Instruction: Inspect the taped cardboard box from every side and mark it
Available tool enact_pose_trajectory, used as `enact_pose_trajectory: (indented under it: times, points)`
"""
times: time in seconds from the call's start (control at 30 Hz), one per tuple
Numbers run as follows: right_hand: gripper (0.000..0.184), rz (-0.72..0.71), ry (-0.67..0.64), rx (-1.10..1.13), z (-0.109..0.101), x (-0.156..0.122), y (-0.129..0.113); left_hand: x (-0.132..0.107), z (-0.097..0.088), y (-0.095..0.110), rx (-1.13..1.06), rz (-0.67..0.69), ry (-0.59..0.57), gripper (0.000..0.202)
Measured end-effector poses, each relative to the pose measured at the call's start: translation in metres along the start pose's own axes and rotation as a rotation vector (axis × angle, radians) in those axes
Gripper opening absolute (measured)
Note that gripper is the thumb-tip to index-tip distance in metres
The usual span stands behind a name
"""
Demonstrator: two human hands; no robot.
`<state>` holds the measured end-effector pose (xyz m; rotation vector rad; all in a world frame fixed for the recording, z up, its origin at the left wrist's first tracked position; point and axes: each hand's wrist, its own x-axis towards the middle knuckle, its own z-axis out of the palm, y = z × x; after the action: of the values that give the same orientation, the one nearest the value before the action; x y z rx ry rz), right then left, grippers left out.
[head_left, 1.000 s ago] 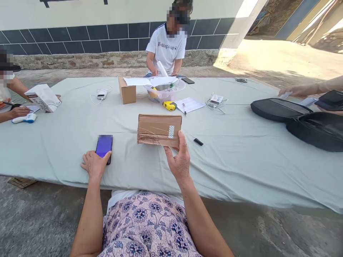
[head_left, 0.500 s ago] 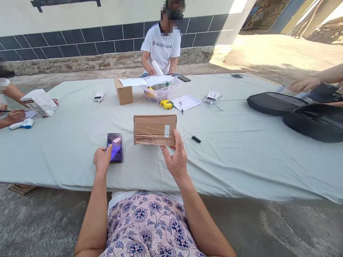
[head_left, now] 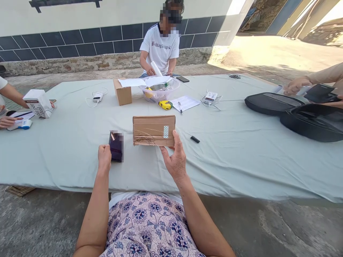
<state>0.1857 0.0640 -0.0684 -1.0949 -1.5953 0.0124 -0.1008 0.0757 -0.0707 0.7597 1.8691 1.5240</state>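
while right hand (head_left: pixel 175 160) fingers keep gripping cardboard box (head_left: pixel 153 130), left hand (head_left: pixel 104 155) now clasps phone (head_left: pixel 116 147) tilted up.

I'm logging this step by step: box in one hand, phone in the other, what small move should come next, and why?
Probably turn the phone in the left hand toward the cardboard box: the right hand holds the box upright, its white label showing, and the phone is tilted up beside it.
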Motion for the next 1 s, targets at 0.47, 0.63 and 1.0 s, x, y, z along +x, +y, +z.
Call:
enact_pose_trajectory:
  times: [0.47, 0.63, 1.0]
  points:
    - [0.073, 0.031, 0.001, 0.004, 0.001, 0.001, 0.000, -0.025, -0.014, 0.010, -0.453, -0.057, 0.005, 0.042]
    - [0.072, 0.051, -0.011, -0.006, 0.001, 0.001, 0.001, -0.056, -0.028, 0.037, -0.601, 0.009, -0.066, 0.055]
    - [0.071, 0.117, -0.034, 0.020, 0.000, 0.001, -0.001, -0.149, 0.007, 0.061, -0.754, -0.185, -0.453, 0.048]
